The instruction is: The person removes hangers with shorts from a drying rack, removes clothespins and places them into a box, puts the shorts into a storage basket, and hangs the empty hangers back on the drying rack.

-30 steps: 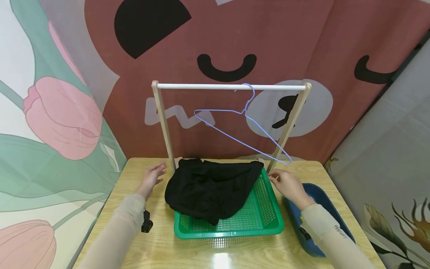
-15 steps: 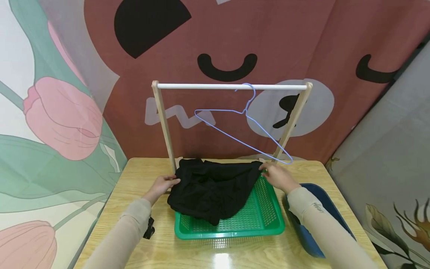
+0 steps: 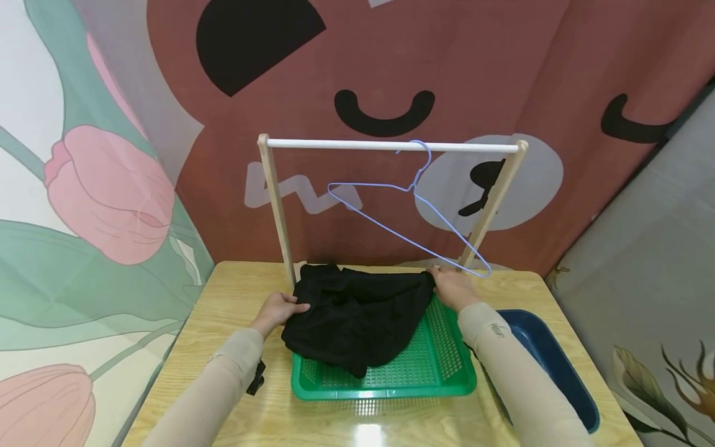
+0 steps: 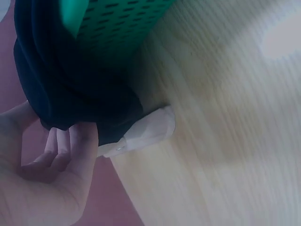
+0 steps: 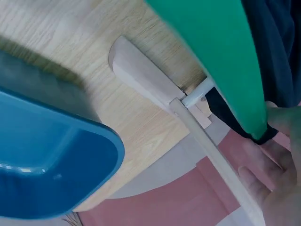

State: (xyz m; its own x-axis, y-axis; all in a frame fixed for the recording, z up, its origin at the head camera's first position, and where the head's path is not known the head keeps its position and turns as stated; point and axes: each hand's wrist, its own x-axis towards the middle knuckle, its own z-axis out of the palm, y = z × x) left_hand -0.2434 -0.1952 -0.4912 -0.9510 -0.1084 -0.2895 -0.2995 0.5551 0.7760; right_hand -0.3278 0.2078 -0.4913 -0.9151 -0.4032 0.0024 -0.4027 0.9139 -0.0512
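Note:
A crumpled black garment [image 3: 357, 316] lies over the far left part of a green mesh basket [image 3: 385, 393]. My left hand [image 3: 277, 311] pinches the garment's left edge, thumb on top. In the left wrist view the fingers of the left hand [image 4: 54, 181] curl beneath the dark cloth. At the basket's far right corner, my right hand [image 3: 454, 288] pinches the garment's other end. The right wrist view has the right hand [image 5: 282, 174] with thumb and fingers around the cloth by the green rim. The garment's exact kind is hidden by its folds.
Behind the basket stands a wooden rack with a white crossbar [image 3: 346, 144]. A light blue wire hanger [image 3: 368, 184] hangs tilted from it, its lower right end close to my right hand. A blue tub [image 5: 56, 150] sits right of the basket. Patterned curtains surround the table [image 3: 240, 276].
Both hands have moved inward from beside the basket and taken hold of the garment's left and right ends. The garment has barely shifted; the hanger stays on the bar.

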